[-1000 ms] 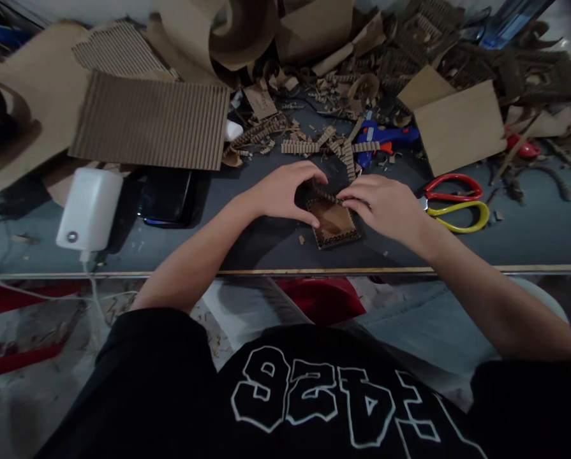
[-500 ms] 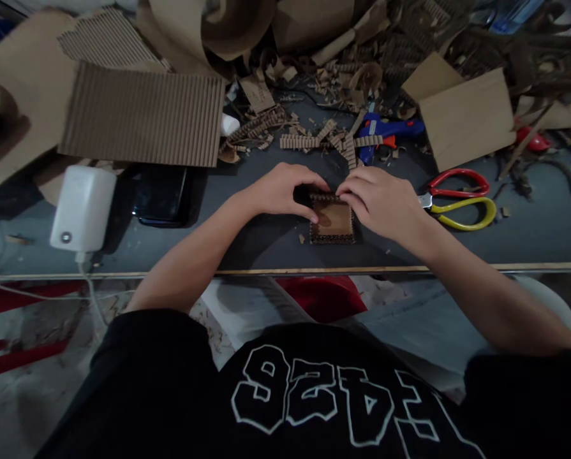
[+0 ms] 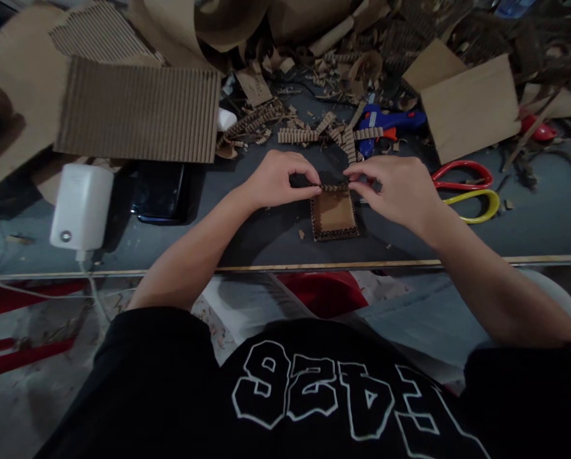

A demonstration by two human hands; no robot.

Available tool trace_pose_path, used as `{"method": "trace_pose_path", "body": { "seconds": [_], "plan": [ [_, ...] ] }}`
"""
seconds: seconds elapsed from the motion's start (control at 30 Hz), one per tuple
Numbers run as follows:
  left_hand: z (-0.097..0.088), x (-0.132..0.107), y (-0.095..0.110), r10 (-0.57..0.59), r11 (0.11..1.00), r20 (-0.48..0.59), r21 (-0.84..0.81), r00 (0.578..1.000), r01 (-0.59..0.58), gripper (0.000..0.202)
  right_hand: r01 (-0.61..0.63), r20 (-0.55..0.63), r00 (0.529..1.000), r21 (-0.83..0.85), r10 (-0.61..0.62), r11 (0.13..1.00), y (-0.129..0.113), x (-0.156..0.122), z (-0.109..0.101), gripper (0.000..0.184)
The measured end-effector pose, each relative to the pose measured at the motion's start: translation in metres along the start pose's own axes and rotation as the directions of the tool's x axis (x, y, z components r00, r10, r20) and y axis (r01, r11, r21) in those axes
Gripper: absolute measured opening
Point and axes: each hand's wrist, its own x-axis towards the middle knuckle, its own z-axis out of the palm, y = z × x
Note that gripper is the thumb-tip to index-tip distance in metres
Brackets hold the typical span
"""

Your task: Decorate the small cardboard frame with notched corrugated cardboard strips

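A small square cardboard tray [image 3: 333,212] with corrugated walls lies on the dark table in front of me. Along its far side runs a corrugated cardboard strip [image 3: 335,188]. My left hand [image 3: 288,180] pinches the strip's left end between thumb and forefinger, at the tray's far left corner. At the other end, my right hand [image 3: 390,191] has its thumb and fingertips closed on the strip by the far right corner. Whether the strip is fixed to the tray, I cannot tell.
Red-and-yellow-handled scissors [image 3: 471,191] lie right of my right hand. Beyond are a blue glue gun [image 3: 393,121], loose corrugated strips [image 3: 298,136] and flat cardboard [image 3: 471,105]. At left are a corrugated sheet [image 3: 139,111], a black phone [image 3: 159,192] and a white charger [image 3: 81,207].
My left thumb has moved from the tray's left wall up to the strip's end. My right hand has shifted slightly right and away from the tray's inside, uncovering the right wall.
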Motion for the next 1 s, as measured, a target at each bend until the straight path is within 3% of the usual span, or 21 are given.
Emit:
{"method": "trace_pose_path", "body": {
  "seconds": [0.27, 0.53, 0.67, 0.8, 1.0],
  "plan": [
    [0.000, 0.002, -0.002, 0.003, 1.000, -0.006, 0.014, 1.000, -0.003, 0.037, -0.011, 0.014, 1.000, -0.041, 0.012, 0.999, -0.006, 0.000, 0.000, 0.026],
    [0.005, 0.002, -0.001, -0.011, 0.997, 0.005, 0.081, 1.000, 0.010, 0.029, -0.079, 0.028, 0.996, -0.089, 0.082, 0.993, -0.016, 0.000, 0.004, 0.023],
    [0.017, 0.001, 0.008, -0.122, 0.982, -0.084, 0.132, 0.989, 0.132, 0.019, -0.135, -0.041, 0.991, -0.124, 0.131, 0.983, -0.024, -0.003, 0.015, 0.020],
    [0.029, 0.001, 0.019, -0.250, 0.950, -0.130, 0.158, 0.959, 0.269, 0.015, -0.115, -0.144, 0.985, -0.165, 0.091, 0.980, -0.031, -0.008, 0.021, 0.021],
    [0.029, 0.001, 0.015, -0.206, 0.963, -0.131, 0.151, 0.970, 0.225, 0.021, -0.026, -0.084, 0.996, -0.269, 0.003, 0.963, -0.039, -0.012, 0.018, 0.034]
  ]
}}
